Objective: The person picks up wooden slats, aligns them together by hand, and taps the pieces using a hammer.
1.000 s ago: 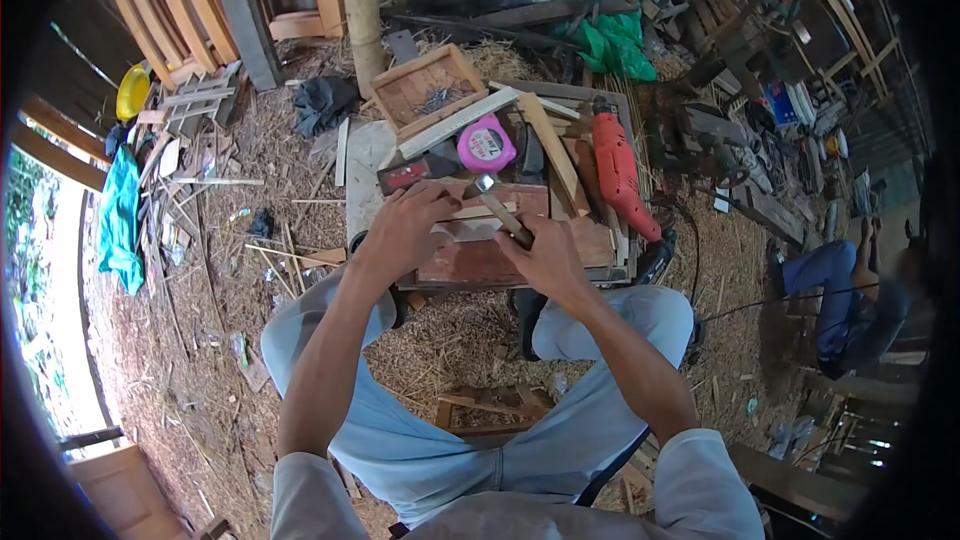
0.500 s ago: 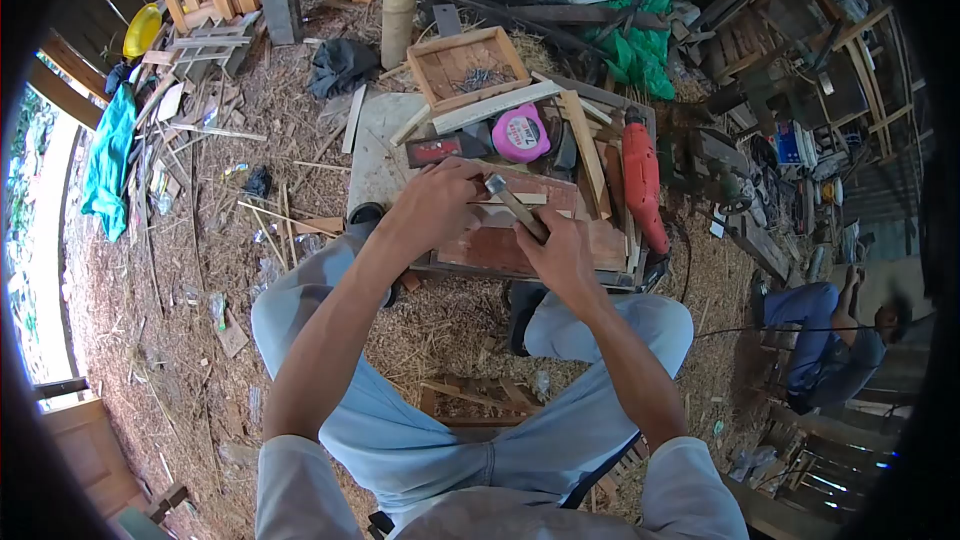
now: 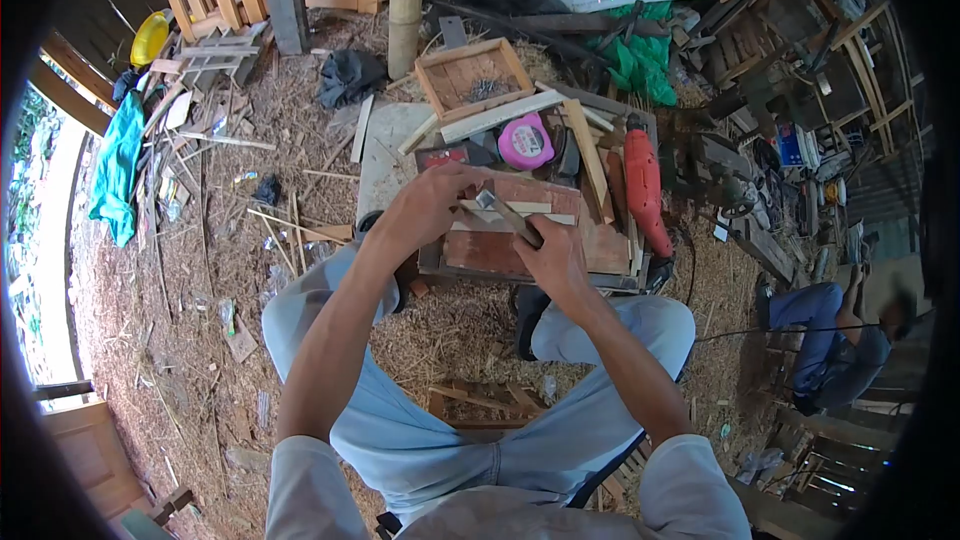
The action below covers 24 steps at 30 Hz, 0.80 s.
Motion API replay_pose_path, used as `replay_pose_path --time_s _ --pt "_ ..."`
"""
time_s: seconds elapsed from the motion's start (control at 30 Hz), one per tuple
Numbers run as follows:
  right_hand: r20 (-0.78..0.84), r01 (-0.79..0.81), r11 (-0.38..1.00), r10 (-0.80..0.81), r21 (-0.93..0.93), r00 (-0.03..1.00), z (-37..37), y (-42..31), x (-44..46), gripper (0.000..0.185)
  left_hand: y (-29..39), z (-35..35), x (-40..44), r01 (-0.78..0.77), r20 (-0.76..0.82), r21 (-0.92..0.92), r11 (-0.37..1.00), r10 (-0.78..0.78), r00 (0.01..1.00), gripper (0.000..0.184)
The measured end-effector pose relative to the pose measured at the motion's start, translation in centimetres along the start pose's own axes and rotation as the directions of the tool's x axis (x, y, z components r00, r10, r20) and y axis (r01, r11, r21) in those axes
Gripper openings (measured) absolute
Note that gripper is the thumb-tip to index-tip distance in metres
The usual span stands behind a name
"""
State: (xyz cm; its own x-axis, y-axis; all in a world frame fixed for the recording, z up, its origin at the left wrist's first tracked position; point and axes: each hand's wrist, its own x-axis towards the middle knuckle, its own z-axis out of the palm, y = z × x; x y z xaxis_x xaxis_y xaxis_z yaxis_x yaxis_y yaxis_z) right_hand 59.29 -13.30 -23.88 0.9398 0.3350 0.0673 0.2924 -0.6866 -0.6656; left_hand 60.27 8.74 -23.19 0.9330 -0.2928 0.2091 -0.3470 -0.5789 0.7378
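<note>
My right hand (image 3: 556, 255) is closed round the handle of a hammer (image 3: 510, 217), its bright metal head pointing up and left toward my left fingers. My left hand (image 3: 432, 202) is over the left ends of two thin pale wood strips (image 3: 535, 208), fingers bent and pressed together. Whatever they pinch is too small or hidden to make out. Under the strips is a reddish-brown board (image 3: 490, 251) on a low worktable (image 3: 385, 135). A pink tape measure (image 3: 526, 142) sits just beyond the board.
On the worktable's right lies a red power drill (image 3: 643, 180) beside a wood strip (image 3: 588, 155). A wooden tray (image 3: 432, 75) holding nails stands at the back. Shavings and scraps cover the floor (image 3: 330, 140). Another person (image 3: 835, 340) sits at the far right.
The view has shifted slightly, moving the scene a little right and down. The hammer's head is slightly lower and nearer my left fingers. Both hands keep their grips.
</note>
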Motion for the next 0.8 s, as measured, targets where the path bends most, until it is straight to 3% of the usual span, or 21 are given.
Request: replay_pose_path --time_s 0.07,0.13,0.17,0.27,0.37,0.43,0.6,0.7,0.8 --pt "0.018 -0.019 1.0 0.019 -0.011 1.0 -0.4 0.2 0.1 0.019 0.0 -0.3 0.4 -0.013 0.025 -0.026 1.0 0.014 1.0 0.053" --pt "-0.001 0.093 0.995 -0.093 0.043 0.996 -1.1 1.0 0.0 0.028 0.5 -0.3 0.3 0.074 0.059 -0.145 0.987 -0.067 0.996 0.048" --pt "-0.011 0.099 0.994 -0.098 0.043 0.995 -1.7 0.9 0.2 0.028 0.8 -0.6 0.5 -0.027 0.022 0.018 0.999 0.027 0.999 0.045" --pt "-0.002 0.031 0.997 -0.031 0.066 1.0 -3.5 1.1 -0.2 0.041 2.0 -0.8 0.1 -0.022 -0.025 0.108 0.994 0.025 0.999 0.039" --pt "-0.05 -0.027 0.999 0.028 0.026 0.998 -4.1 1.6 0.3 0.047 1.4 -0.7 -0.2 0.019 -0.028 0.15 0.988 -0.015 1.0 0.037" --pt "-0.046 0.033 0.999 -0.035 -0.032 0.998 -4.1 2.1 0.3 0.051 1.6 -0.8 -0.1 0.04 0.014 0.117 0.992 -0.042 0.999 0.034" --pt "-0.046 0.043 0.999 -0.043 -0.015 0.998 -3.4 3.5 0.1 0.052 1.0 -0.9 0.5 0.059 0.093 0.09 0.994 -0.068 0.993 0.026" --pt "-0.023 -0.008 1.0 0.008 0.006 1.0 -3.7 3.1 -0.1 0.05 0.5 -0.9 0.7 0.103 0.157 -0.047 0.994 -0.095 0.983 0.024" --pt "0.023 -0.045 0.998 0.044 0.038 0.999 -4.2 3.4 -0.3 0.047 0.0 -0.4 0.9 -0.042 0.046 0.048 0.998 0.04 0.998 0.025"
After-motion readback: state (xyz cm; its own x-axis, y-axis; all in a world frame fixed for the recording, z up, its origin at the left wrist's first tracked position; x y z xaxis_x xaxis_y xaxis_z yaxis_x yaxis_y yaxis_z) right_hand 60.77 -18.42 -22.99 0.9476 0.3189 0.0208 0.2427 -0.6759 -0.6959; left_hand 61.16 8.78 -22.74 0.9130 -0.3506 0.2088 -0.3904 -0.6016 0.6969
